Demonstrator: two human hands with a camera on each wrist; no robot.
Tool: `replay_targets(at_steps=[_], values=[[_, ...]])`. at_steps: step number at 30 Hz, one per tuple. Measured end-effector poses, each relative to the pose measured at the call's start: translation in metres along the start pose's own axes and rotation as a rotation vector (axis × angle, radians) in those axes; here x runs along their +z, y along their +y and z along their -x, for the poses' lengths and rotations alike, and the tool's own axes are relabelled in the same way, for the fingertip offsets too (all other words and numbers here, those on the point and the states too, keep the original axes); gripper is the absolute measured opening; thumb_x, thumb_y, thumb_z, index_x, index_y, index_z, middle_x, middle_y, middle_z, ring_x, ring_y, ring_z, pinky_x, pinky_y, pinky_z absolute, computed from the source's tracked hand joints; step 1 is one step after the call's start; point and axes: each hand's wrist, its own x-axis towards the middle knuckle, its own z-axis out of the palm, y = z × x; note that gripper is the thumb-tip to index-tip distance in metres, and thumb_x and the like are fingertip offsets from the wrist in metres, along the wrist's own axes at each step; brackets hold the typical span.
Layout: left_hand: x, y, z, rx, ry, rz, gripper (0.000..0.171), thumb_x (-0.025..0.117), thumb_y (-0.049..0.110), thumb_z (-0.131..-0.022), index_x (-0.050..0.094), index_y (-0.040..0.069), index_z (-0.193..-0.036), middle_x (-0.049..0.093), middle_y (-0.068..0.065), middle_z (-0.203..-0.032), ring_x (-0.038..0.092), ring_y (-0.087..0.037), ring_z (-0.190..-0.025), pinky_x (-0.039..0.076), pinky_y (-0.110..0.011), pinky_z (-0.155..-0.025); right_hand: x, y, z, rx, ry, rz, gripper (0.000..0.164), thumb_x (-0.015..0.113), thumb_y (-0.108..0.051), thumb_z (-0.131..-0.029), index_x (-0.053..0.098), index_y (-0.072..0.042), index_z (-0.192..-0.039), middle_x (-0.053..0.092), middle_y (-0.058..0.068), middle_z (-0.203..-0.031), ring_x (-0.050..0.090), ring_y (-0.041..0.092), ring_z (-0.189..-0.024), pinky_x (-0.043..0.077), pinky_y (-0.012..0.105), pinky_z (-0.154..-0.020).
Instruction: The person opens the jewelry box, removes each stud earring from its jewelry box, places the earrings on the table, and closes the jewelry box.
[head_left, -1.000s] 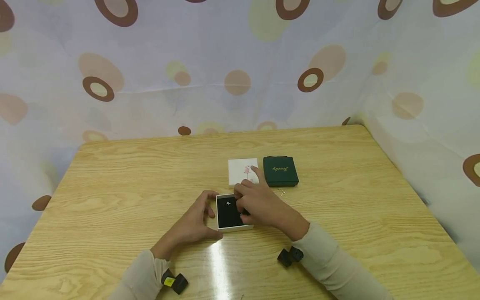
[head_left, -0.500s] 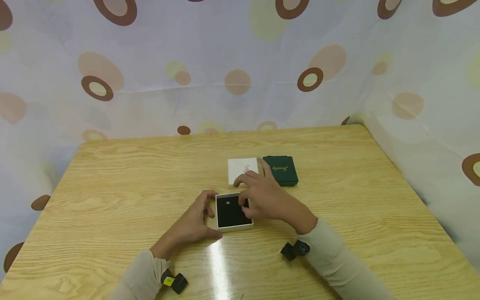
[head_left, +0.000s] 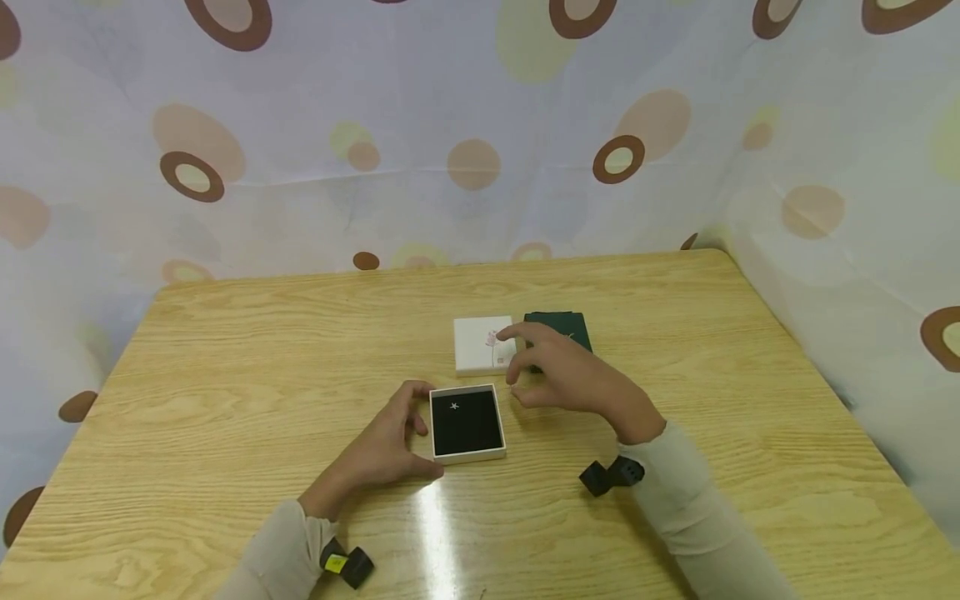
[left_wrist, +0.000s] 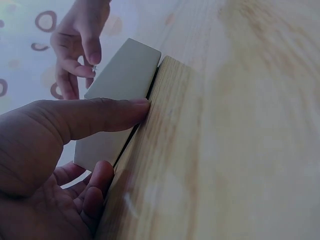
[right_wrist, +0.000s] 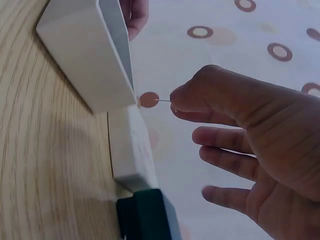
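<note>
A white jewelry box base (head_left: 471, 457) sits on the table with a black pad (head_left: 468, 432) inside. Near the pad's back left is a small silvery star-shaped stud (head_left: 453, 407). My left hand (head_left: 386, 437) grips the base at its left side, the thumb lying along the front wall in the left wrist view. Just right of the box, my right hand (head_left: 566, 371) is raised, pinching a tiny stud earring (right_wrist: 164, 100) between thumb and forefinger. Its thin straight post sticks out past the fingertips in the right wrist view; the rest is mostly hidden.
Behind the base lies a white lid (head_left: 474, 342) with a pink flower print. To its right stands a dark green jewelry box (head_left: 558, 321), partly covered by my right hand. A patterned curtain (head_left: 420, 125) hangs beyond the table's back edge.
My right hand has lifted off the pad and moved right, away from the box, with the stud earring between its fingertips. The left hand has stayed at the box.
</note>
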Motion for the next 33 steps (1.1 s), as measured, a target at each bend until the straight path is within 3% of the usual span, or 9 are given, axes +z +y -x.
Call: replay_targets(at_steps=[10, 19, 33], values=[[0.000, -0.001, 0.000, 0.009, -0.006, -0.003, 0.097, 0.095, 0.011, -0.062, 0.037, 0.015, -0.141, 0.057, -0.007, -0.100, 0.050, -0.017, -0.095, 0.039, -0.026, -0.079, 0.004, 0.018, 0.002, 0.064, -0.014, 0.017, 0.009, 0.076, -0.010, -0.080, 0.074, -0.019, -0.080, 0.056, 0.016, -0.139, 0.050, 0.039, -0.133, 0.045, 0.053, -0.105], [0.000, 0.000, 0.000, 0.000, -0.010, 0.003, 0.099, 0.095, 0.011, -0.062, 0.036, 0.017, -0.141, 0.057, -0.006, -0.099, 0.050, -0.017, -0.095, 0.040, -0.027, -0.078, 0.007, 0.030, 0.004, 0.102, -0.015, 0.077, 0.013, 0.079, -0.014, -0.078, 0.073, -0.025, -0.077, 0.056, 0.016, -0.142, 0.046, 0.039, -0.137, 0.017, 0.072, -0.115], [0.000, -0.001, 0.000, 0.008, -0.011, 0.003, 0.099, 0.095, 0.012, -0.062, 0.036, 0.016, -0.141, 0.057, -0.006, -0.098, 0.050, -0.017, -0.095, 0.040, -0.026, -0.075, 0.007, 0.045, 0.011, 0.168, -0.026, 0.058, 0.016, 0.080, -0.017, -0.079, 0.071, -0.029, -0.073, 0.044, 0.020, -0.152, 0.033, 0.040, -0.146, 0.009, 0.073, -0.115]])
